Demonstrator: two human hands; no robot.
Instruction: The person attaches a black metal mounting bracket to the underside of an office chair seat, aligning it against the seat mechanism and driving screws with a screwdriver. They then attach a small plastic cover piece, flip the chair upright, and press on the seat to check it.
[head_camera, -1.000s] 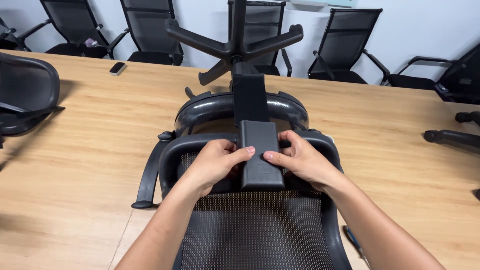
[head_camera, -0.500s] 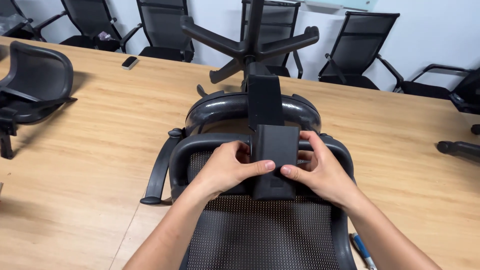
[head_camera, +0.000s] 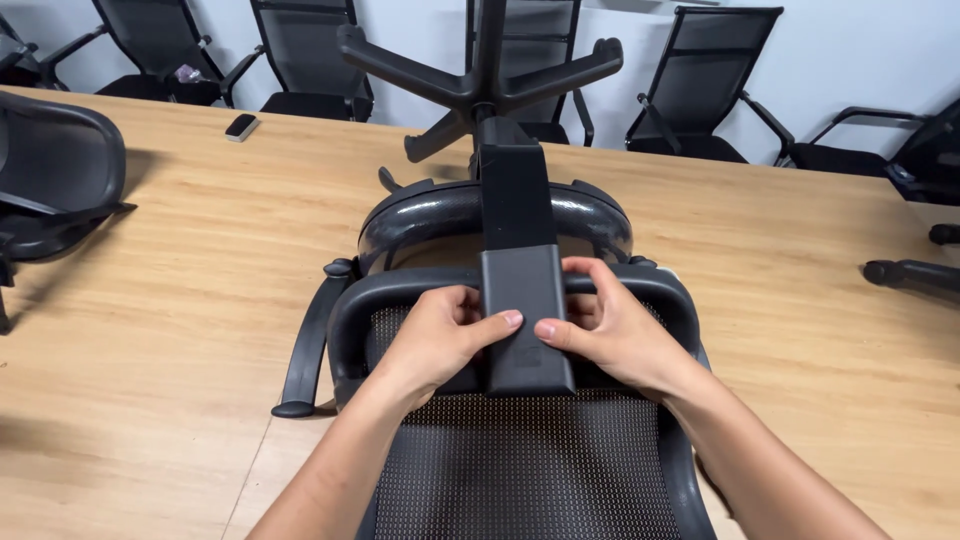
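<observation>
A black office chair lies upside down on the wooden table (head_camera: 200, 300), its star base (head_camera: 480, 80) pointing up at the far side. A black rectangular back bracket (head_camera: 524, 300) runs from the seat down over the mesh backrest (head_camera: 520, 470). My left hand (head_camera: 440, 335) grips the bracket's left edge, thumb on its face. On the other edge, my right hand (head_camera: 610, 335) holds it with fingers curled over the backrest's top frame (head_camera: 400, 290). The thumbs nearly meet on the bracket.
A black armrest (head_camera: 305, 345) sticks out to the left of the chair. Another chair part (head_camera: 50, 180) lies at the table's left edge and a caster leg (head_camera: 910, 272) at the right. A small dark phone (head_camera: 240, 126) rests far left. Several chairs stand behind the table.
My view has shifted slightly, so the chair sits a little more to the right. Both hands stay on the bracket; my thumbs have drawn closer together on its face.
</observation>
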